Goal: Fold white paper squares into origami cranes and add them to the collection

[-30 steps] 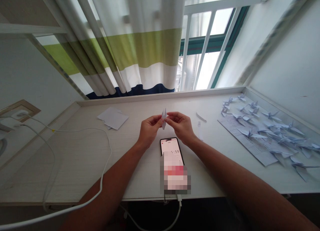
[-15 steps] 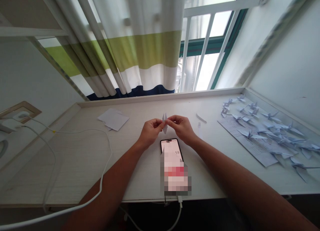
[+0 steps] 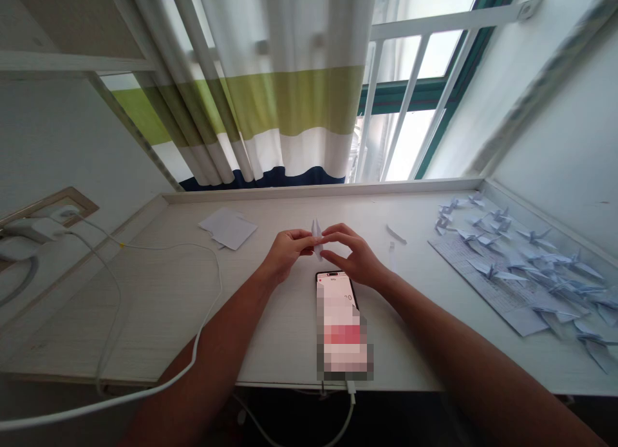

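My left hand (image 3: 288, 254) pinches a narrow folded piece of white paper (image 3: 317, 236) upright between thumb and fingers. My right hand (image 3: 348, 259) sits just right of the paper, its fingers curved and apart, the fingertips close to the fold. Below both hands lies a smartphone (image 3: 334, 285) on the white desk (image 3: 145, 305), its screen showing a timer and its lower part pixelated. A charging cable (image 3: 351, 388) runs from the phone's bottom end over the desk's front edge.
Loose white paper squares (image 3: 228, 229) lie left of my hands, and small paper strips (image 3: 393, 236) lie right. Several pale origami cranes (image 3: 531, 266) stand on a printed sheet (image 3: 483, 281) at the right. A white cable (image 3: 218, 286) loops across the desk's left side.
My right hand's fingers have opened and drawn slightly back from the paper. The whole view has shifted a little, and the phone's timer digits have changed.
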Tool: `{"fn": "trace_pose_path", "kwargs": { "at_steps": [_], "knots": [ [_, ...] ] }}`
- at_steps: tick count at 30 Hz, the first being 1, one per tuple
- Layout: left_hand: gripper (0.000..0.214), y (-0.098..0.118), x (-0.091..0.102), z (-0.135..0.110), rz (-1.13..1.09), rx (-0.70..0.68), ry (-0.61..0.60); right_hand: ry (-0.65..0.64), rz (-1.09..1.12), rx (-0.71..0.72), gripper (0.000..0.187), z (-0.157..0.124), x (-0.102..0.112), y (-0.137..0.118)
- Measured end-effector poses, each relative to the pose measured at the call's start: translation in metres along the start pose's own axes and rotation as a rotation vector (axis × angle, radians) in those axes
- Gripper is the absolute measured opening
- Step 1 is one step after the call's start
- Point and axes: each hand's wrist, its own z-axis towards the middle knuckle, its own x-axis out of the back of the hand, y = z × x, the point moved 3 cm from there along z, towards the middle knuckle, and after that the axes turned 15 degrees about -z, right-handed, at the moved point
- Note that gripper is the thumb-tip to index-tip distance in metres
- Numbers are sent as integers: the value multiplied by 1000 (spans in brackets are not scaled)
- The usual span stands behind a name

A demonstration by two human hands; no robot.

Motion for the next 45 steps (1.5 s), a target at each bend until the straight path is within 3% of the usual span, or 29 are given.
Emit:
{"fn": "trace_pose_path", "kwargs": {
  "at_steps": [7,17,25,32,45],
  "knots": [
    [28,0,4,-1,-29,121,15,-53,-151,82,19,-1,3,2],
    [26,0,0,-5,96,87,39,-93,-267,135,12,-2,0,0],
    [26,0,-1,-6,151,68,31,-108,-213,100,9,-3,1,-3],
    [26,0,-3,-8,102,92,16,-38,-152,57,6,-2,0,-5],
    [29,0,-1,-9,47,166,-4,-78,-193,186,17,-3,2,-10]
  ]
}}
